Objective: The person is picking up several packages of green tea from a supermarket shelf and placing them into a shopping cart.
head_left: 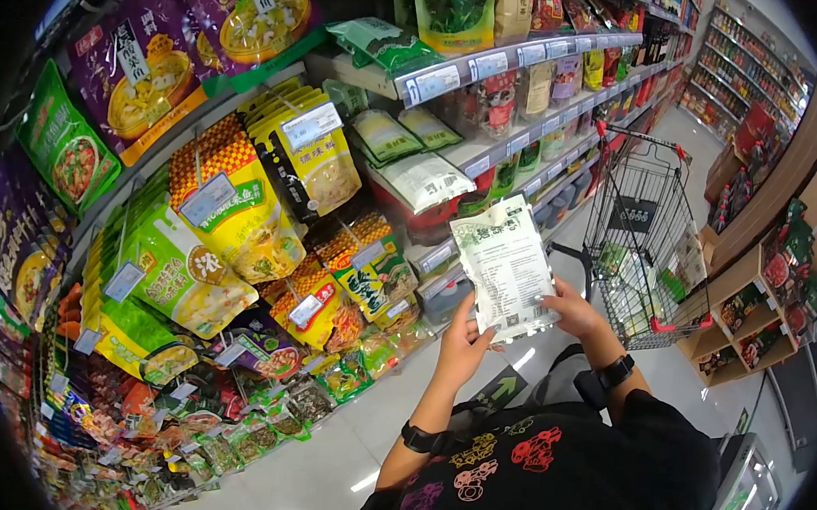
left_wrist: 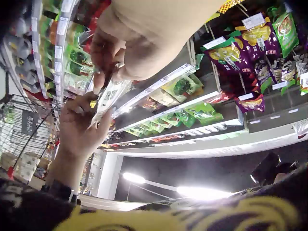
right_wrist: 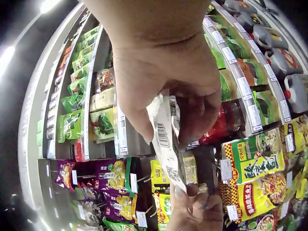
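- Packet held up off the shelf's front edge, printed side toward you.
- Your left grip pinches its lower left corner; right grip, lower right.
- For easy reading, flatten creases, thumbs off print.

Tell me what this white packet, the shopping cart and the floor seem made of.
White packet: probably plastic or foil film, slightly shiny, judging by its creases and jagged edge.
Shopping cart: likely metal wire, dark-looking, since thin bars form its grid; the red corners look plastic.
Floor: perhaps polished tile or stone, glossy, as light streaks reflect in it.
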The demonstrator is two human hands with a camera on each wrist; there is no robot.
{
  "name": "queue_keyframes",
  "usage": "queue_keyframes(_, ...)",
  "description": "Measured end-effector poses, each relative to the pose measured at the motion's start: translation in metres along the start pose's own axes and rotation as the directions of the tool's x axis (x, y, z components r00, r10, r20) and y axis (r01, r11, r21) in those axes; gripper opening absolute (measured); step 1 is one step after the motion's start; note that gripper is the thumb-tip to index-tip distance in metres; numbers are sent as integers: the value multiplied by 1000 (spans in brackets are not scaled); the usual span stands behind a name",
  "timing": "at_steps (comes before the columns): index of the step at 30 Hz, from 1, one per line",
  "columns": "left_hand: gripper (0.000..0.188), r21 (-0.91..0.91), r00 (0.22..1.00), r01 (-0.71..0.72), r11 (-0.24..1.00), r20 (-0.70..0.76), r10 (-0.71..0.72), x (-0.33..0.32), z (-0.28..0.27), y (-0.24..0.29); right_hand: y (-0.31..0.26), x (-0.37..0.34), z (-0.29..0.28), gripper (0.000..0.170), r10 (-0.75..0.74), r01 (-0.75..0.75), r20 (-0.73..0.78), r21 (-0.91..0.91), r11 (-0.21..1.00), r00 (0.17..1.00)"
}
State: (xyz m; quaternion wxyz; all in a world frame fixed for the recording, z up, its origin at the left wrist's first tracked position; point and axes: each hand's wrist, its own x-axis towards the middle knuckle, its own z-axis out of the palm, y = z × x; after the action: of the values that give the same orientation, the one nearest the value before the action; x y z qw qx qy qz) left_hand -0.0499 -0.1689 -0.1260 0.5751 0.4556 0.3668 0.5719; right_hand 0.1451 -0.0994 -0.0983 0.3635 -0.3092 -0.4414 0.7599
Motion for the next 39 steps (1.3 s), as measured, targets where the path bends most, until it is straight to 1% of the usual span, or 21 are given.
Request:
queue_keyframes(3,59,15,1000,11,1000,25,-12,6,7,6,-8,-1,-12,59,-33,35,33,-69,997,999)
queue_keyframes(6,58,-67,1000,14,998,-21,-15,13,17,10,-19,-2,-18,64,-15,23,78,-101,995,997)
queue_keyframes(9,59,-67,1000,20,998,8,-20,29,25,11,-29,2,-41,68,38,-17,140,-145,989,989)
queue_keyframes(12,59,-50,997,59,997,57,-56,50,27,16,-44,12,-49,68,10,13,162,-142,990,987)
queue_keyframes(15,61,-31,995,96,995,40,-94,75,26,24,-58,38,-53,67,-87,99,176,-59,993,981)
queue_keyframes(16,62,-30,996,89,996,23,-88,86,27,27,-71,46,-52,65,-70,71,190,4,997,979)
queue_keyframes(18,62,-21,997,81,996,2,-81,112,26,30,-80,76,-67,63,-94,72,261,90,993,961)
queue_keyframes(19,62,-24,996,85,996,-18,-86,121,26,30,-83,88,-76,62,-92,55,296,133,990,951)
queue_keyframes(20,63,-42,993,101,994,-61,-104,132,32,40,-92,101,-81,58,-72,31,330,131,991,941)
queue_keyframes(23,63,-36,988,53,998,-145,-57,169,38,46,-107,149,-102,55,-19,-71,399,208,975,917)
queue_keyframes(24,62,-9,984,54,999,-169,-54,179,39,45,-110,164,-111,52,23,-118,422,201,972,906)
queue_keyframes(27,62,-66,953,82,994,-286,-98,207,38,47,-121,198,-122,50,159,-312,476,262,913,865)
queue_keyframes(28,60,-41,938,99,994,-329,-107,213,36,46,-120,208,-127,48,198,-361,502,251,898,842)
queue_keyframes(31,55,-61,869,91,994,-483,-110,228,38,42,-118,235,-131,47,251,-458,532,302,836,809)
queue_keyframes(32,54,-63,834,105,992,-538,-122,235,42,43,-116,242,-133,46,245,-477,553,325,817,796)
queue_keyframes(35,55,-92,830,132,987,-534,-161,244,34,40,-111,257,-139,44,293,-495,502,335,802,814)
queue_keyframes(36,54,-95,816,139,986,-553,-169,249,33,39,-110,262,-141,38,263,-497,533,361,789,804)
queue_keyframes(39,57,-89,763,209,974,-608,-219,261,36,39,-107,274,-146,32,302,-530,521,370,763,799)
